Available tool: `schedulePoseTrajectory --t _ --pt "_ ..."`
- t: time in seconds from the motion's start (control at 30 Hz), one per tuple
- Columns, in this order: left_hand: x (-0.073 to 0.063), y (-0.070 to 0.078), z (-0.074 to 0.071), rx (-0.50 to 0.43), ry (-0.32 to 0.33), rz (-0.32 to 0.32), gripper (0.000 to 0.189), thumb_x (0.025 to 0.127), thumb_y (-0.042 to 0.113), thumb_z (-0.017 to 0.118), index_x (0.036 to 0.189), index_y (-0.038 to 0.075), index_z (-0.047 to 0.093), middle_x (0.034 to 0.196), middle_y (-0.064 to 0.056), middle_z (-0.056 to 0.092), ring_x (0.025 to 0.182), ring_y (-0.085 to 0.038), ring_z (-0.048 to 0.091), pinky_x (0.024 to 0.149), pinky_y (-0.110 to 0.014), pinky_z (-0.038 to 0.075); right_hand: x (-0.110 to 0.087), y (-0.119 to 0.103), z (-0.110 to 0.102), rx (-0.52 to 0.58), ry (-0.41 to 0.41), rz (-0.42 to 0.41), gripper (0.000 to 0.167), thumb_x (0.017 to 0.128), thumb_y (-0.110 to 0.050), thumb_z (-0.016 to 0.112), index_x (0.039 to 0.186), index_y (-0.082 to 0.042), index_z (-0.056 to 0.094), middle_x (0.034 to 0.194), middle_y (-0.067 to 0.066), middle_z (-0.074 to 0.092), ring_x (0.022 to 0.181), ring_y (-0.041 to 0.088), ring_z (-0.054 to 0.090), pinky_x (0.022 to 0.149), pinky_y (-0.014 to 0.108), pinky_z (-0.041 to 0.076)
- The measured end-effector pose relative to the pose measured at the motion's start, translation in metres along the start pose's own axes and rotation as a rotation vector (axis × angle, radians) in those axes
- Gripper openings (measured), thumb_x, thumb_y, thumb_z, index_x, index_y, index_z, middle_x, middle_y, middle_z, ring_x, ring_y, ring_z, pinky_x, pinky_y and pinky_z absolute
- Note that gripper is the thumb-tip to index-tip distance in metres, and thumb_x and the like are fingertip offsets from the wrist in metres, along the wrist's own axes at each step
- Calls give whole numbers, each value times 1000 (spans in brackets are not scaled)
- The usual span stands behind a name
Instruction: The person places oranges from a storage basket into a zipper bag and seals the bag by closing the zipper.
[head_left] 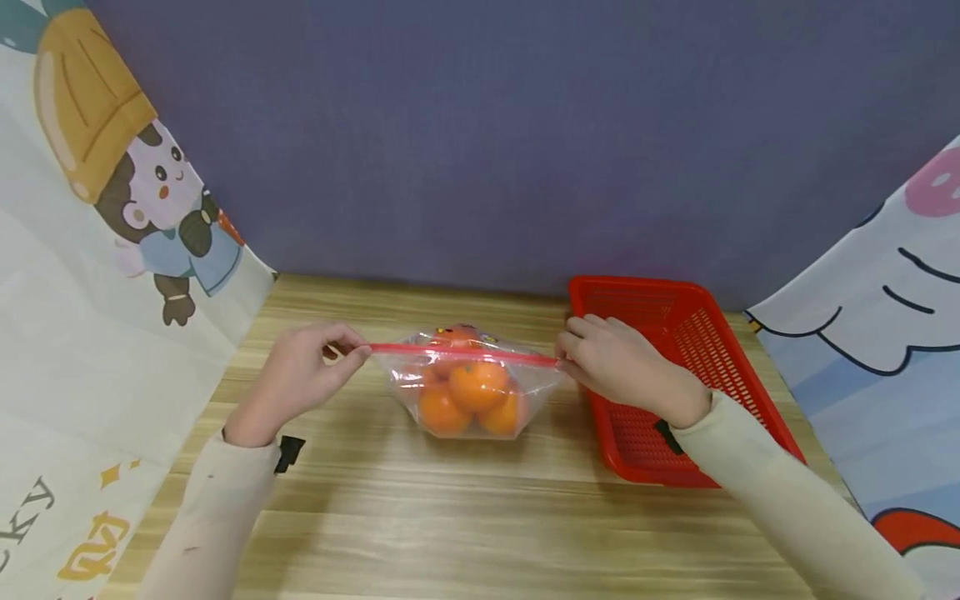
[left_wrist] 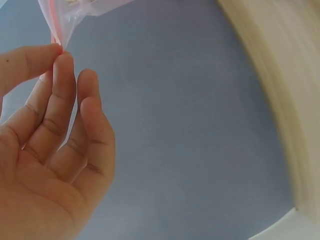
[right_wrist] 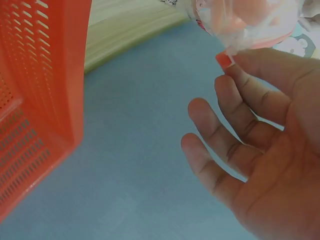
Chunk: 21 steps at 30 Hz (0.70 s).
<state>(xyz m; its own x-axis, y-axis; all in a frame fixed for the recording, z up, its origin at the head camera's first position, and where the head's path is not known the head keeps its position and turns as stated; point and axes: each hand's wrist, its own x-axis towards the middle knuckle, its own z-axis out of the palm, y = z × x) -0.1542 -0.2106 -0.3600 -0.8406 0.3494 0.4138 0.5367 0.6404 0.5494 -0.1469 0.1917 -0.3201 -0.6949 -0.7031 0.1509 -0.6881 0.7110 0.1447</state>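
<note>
A clear zip bag (head_left: 546,390) with a red zip strip (head_left: 480,354) stands on the table, stretched between my two hands. Several oranges (head_left: 478,387) fill its lower part. My left hand (head_left: 311,367) pinches the left end of the strip between thumb and index finger. At the other end, my right hand (head_left: 618,362) pinches the strip's corner; a bit of red strip (right_wrist: 224,60) pokes out past its fingertips in the right wrist view. The other fingers of both hands are loosely bent, away from the bag.
A red plastic basket (head_left: 750,392) with slotted walls sits on the right of the wooden table (head_left: 465,517), partly under my right forearm. A dark blue-grey panel (head_left: 480,150) rises behind the table. Printed cartoon sheets (head_left: 67,275) flank both sides.
</note>
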Motion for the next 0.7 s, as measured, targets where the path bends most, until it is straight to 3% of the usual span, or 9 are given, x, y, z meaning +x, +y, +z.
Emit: schedulePoseTrajectory --t 0.33,0.7 --pt "13 -22 9 0 11 -84 9 93 14 68 90 14 76 84 1 71 74 -14 63 69 -38 53 23 11 18 25 11 91 13 88 -18 77 91 -8 69 86 4 58 79 25 56 61 36 48" --pt "24 -39 18 -15 34 -137 10 94 16 66 93 11 76 85 -1 71 71 -18 66 66 -40 54 42 17 37 22 81 86 12 90 -16 74 89 -6 68 83 6 56 72 26 53 57 35 46"
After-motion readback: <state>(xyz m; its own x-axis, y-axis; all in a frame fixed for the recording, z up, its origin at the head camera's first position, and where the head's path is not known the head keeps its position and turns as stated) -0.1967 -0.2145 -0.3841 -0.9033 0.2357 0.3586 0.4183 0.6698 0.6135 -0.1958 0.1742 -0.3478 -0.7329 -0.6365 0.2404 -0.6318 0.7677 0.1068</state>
